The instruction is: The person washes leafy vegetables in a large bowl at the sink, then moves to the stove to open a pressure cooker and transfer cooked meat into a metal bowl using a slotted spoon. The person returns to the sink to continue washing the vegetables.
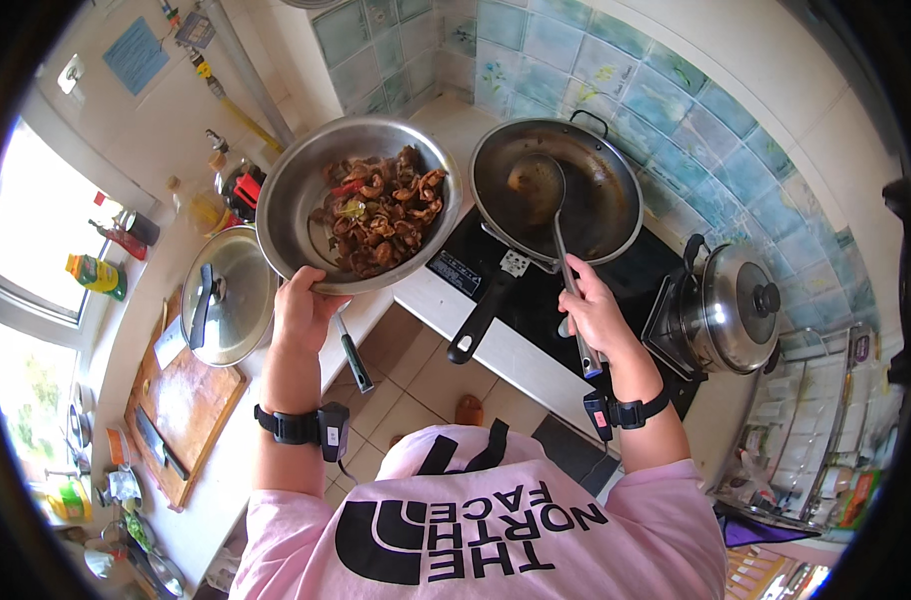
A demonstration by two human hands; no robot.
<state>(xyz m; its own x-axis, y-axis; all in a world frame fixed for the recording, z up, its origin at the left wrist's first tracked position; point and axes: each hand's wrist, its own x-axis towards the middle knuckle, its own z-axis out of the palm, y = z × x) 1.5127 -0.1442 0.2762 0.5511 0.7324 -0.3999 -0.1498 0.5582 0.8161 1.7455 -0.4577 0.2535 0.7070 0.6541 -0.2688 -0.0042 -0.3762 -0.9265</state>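
My left hand (pixel 304 309) grips the near rim of a metal bowl (pixel 287 202), tilted so that its inside faces me. Cooked brown meat pieces (pixel 384 217) with some red bits lie in the bowl's right half. A utensil with a dark handle (pixel 356 364) shows just under this hand. My right hand (pixel 594 307) is closed round the metal handle of a ladle (pixel 536 180). The ladle's head rests in a wok (pixel 613 202), whose inside is coated with dark brown sauce. The wok's black handle (pixel 479 319) points towards me, over the edge of the black cooktop (pixel 545 315).
Right of the wok stands a lidded steel pot (pixel 725 307). At the left are a glass lid (pixel 234 300), a wooden cutting board (pixel 200 390) with a knife (pixel 159 442), and several bottles by the window. A tiled wall (pixel 650 97) rises behind the wok.
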